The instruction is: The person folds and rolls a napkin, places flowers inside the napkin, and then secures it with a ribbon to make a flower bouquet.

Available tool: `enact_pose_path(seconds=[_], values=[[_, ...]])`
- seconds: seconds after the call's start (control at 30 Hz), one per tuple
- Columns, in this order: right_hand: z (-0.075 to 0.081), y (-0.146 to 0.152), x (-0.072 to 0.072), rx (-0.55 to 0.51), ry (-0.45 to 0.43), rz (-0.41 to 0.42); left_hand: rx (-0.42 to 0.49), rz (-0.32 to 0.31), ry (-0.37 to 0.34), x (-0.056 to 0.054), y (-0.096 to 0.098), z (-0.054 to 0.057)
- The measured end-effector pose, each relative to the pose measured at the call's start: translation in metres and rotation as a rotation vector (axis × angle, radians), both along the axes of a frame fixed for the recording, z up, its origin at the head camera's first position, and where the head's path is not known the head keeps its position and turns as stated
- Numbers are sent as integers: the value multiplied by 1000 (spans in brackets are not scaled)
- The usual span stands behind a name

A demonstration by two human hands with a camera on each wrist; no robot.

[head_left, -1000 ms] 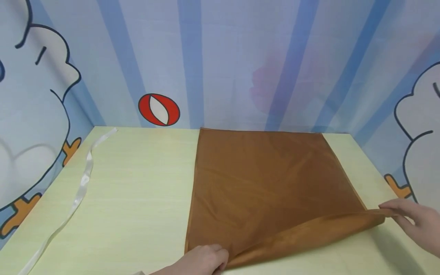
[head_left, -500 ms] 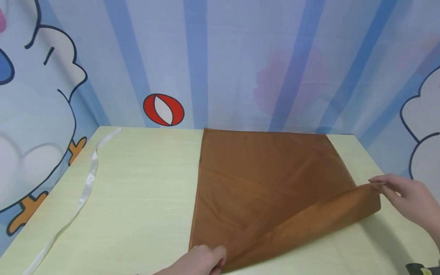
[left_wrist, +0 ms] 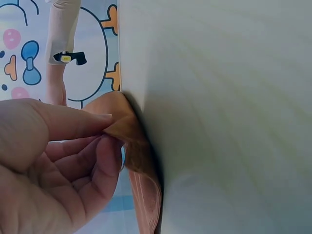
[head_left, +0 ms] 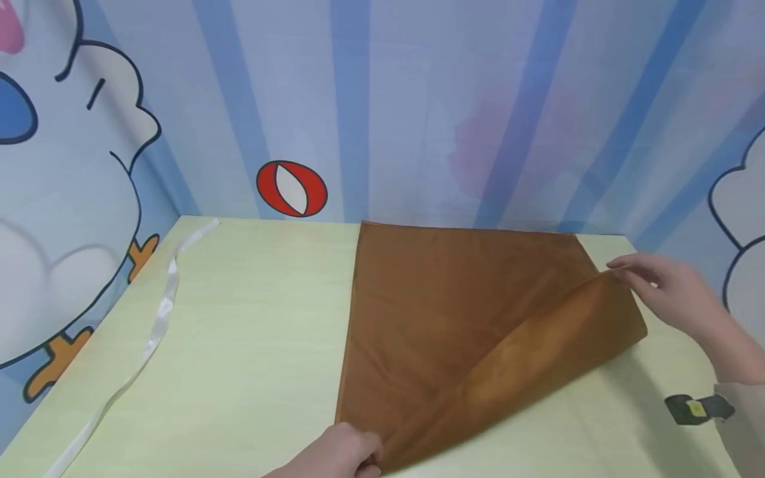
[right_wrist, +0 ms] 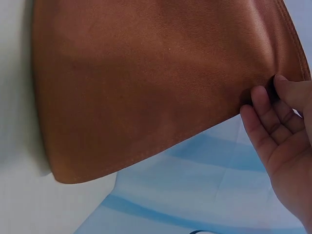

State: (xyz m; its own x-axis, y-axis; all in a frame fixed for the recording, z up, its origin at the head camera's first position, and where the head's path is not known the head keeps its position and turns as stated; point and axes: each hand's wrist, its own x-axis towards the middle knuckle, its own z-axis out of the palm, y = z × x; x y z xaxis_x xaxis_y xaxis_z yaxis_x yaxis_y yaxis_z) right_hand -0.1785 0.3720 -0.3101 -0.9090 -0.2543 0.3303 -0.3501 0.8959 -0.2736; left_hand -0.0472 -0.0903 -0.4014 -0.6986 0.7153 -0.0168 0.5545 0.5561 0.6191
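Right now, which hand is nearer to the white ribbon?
Left. The left hand pinches the brown cloth, right of the white ribbon; the right hand is much farther right.

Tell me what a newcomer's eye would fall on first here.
Most likely the brown cloth on the pale table, with one corner held up by the right hand and the near left corner pinched in the left hand. After that, perhaps the red-and-white ball printed on the blue striped backdrop, then the white ribbon lying along the table's left side.
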Motion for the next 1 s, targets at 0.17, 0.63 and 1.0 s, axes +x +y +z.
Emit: enact_pose_path(seconds=[0.17,0.63,1.0], values=[[16,-12,-17,-28,-36,7,28,45,-52,0,-3,2],[43,-58,-59,-103,-98,12,91,94,-52,-3,-11,5],[53,-94,-89,-149,-181,-13,153,138,-116,-5,-19,4]])
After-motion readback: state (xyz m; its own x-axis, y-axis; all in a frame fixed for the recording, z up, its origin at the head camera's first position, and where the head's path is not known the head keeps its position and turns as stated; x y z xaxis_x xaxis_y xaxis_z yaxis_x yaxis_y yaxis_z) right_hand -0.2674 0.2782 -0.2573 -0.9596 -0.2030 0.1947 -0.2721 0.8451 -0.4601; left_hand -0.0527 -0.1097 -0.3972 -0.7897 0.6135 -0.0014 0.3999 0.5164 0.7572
